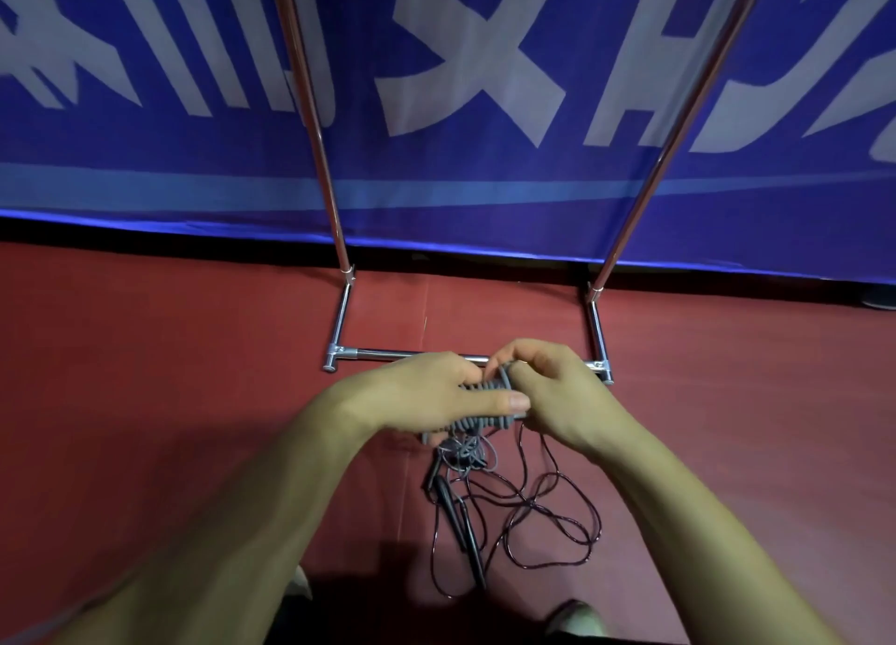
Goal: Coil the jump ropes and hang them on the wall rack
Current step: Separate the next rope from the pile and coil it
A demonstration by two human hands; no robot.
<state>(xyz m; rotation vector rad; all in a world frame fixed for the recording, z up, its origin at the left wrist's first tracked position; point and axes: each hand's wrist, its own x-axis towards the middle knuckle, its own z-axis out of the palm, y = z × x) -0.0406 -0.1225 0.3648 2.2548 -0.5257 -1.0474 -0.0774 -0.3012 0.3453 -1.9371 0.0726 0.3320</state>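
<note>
Left hand (431,392) and right hand (552,392) grip the grey ribbed jump rope (482,424) mid-coil; thin black rope (448,496) sprawls loose at six o'clock.

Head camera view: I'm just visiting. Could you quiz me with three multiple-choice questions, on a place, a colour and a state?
1. Where is the dark rope? A on the floor, B on a table, C on a chair.
2. What colour is the banner behind the rack? A green, B blue, C yellow.
3. How is the grey rope? A stretched straight, B hanging on the rack, C wound up.
A: it sprawls on the red floor. B: blue with white letters. C: left hand and right hand grip its bundle.
</note>
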